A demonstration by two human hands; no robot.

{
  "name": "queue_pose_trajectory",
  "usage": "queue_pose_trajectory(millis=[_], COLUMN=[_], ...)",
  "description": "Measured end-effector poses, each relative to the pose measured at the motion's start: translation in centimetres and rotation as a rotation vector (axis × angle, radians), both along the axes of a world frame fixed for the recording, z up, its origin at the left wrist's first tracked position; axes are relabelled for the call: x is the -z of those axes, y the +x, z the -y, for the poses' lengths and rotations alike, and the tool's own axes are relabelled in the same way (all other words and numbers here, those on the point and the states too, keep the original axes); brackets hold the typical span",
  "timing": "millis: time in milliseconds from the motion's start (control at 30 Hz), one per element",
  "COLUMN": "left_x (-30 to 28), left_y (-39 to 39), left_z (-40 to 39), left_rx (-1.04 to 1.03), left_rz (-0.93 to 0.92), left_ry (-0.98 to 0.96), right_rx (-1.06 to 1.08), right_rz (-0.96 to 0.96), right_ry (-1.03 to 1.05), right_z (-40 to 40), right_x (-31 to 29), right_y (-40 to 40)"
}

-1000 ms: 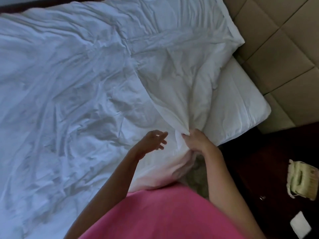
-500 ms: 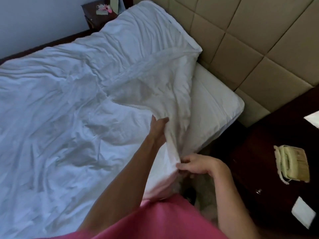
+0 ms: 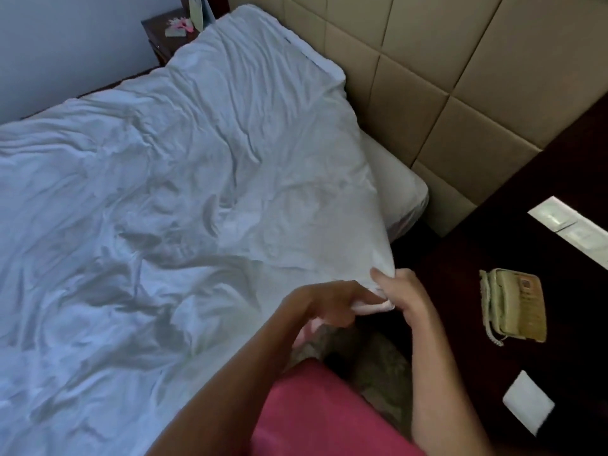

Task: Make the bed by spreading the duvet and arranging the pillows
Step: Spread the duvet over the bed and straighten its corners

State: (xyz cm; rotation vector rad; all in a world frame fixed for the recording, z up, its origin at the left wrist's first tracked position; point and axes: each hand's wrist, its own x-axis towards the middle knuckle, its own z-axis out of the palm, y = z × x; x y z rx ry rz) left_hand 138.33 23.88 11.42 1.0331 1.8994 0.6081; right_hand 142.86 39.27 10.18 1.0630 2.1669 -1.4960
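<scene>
Duvet (image 3: 171, 199) is crinkly matt white cloth, headboard (image 3: 427, 87) smooth padded tan panels, nightstand (image 3: 559, 179) dark glossy wood, phone (image 3: 513, 306) cream plastic.

dim | bluish cast left | soft blur (wide-angle bending edges)

The duvet (image 3: 164, 209) fills the left and centre of the frame, with the headboard (image 3: 427, 77) at upper right. A nightstand (image 3: 460, 324) at right carries a telephone (image 3: 513, 306); both hands (image 3: 404, 297) meet at the duvet's lower-right corner.
</scene>
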Motion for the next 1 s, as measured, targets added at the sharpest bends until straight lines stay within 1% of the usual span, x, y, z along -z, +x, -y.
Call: queue_pose_trajectory(millis=[67,133,200,233,267,300,333,367,400,433,467,500,567,633,700,733,767,800,833,867,933,967,1000], left_x=[0.1,-0.1,-0.5,-0.1,0.4,1.3,2.3,3.5,4.5,5.4,6.1,6.8,7.2,6.5,4.4,3.0,1.5,0.0,-1.2,-2.3,-3.2,-3.3,-3.5], left_y=[0.5,0.8,0.9,0.6,0.2,-0.3,-0.9,-1.3,-1.6,-1.8,-2.0,-2.4,-3.5,-4.7,-6.0,-6.4,-6.7,-6.7,-6.4,-5.8,-4.2,-3.2,-2.3], left_z=[0.1,0.4,0.8,0.9,0.9,0.9,1.0,1.0,1.0,0.8,0.5,0.1,-0.8,-1.8,-3.4,-4.6,-5.9,-7.5,-9.2,-10.7,-13.0,-13.7,-14.1], left_rx=[-0.049,-0.150,-0.348,-0.499,-0.672,-0.829,-0.918,-0.924,-0.863,-0.811,-0.812,-0.868,-1.003,-1.069,-1.127,-1.125,-1.079,-0.991,-0.890,-0.806,-0.714,-0.692,-0.679], left_rz=[0.025,0.112,0.293,0.350,0.356,0.297,0.174,0.041,-0.061,-0.127,-0.174,-0.206,-0.260,-0.348,-0.451,-0.503,-0.561,-0.628,-0.690,-0.739,-0.775,-0.772,-0.758], left_ry=[-0.004,0.015,0.083,0.135,0.163,0.142,0.061,-0.075,-0.224,-0.328,-0.387,-0.387,-0.327,-0.236,-0.112,-0.032,0.054,0.137,0.204,0.261,0.369,0.415,0.462], right_rx=[-0.023,-0.075,-0.089,-0.089,-0.088,-0.093,-0.111,-0.140,-0.167,-0.186,-0.199,-0.212,-0.227,-0.229,-0.197,-0.168,-0.125,-0.067,-0.022,-0.001,-0.041,-0.091,-0.132], right_rz=[-0.046,-0.083,-0.105,-0.118,-0.135,-0.141,-0.153,-0.155,-0.159,-0.157,-0.165,-0.172,-0.161,-0.105,-0.028,0.004,0.008,-0.026,-0.062,-0.116,-0.240,-0.289,-0.327], right_ry=[0.055,0.102,0.115,0.111,0.104,0.099,0.108,0.134,0.174,0.210,0.237,0.245,0.237,0.219,0.299,0.387,0.463,0.494,0.437,0.298,-0.031,-0.127,-0.139], right_z=[0.1,-0.2,-1.1,-1.6,-2.2,-2.7,-3.0,-3.2,-3.5,-3.7,-4.0,-4.2,-4.7,-5.2,-5.9,-6.4,-7.0,-7.8,-8.7,-9.5,-9.9,-9.5,-8.9], right_x=[0.9,1.2,0.9,0.6,0.6,0.5,0.5,0.3,0.3,-0.1,-0.3,-0.6,-0.8,-0.4,-0.3,-0.3,-0.5,-0.8,-1.2,-1.8,-3.1,-3.3,-3.1], right_y=[0.0,-0.7,-0.8,-0.7,-0.4,0.1,0.5,0.8,1.0,1.1,1.3,1.4,2.0,2.8,3.7,4.0,4.3,4.4,4.4,4.3,3.9,3.5,3.1])
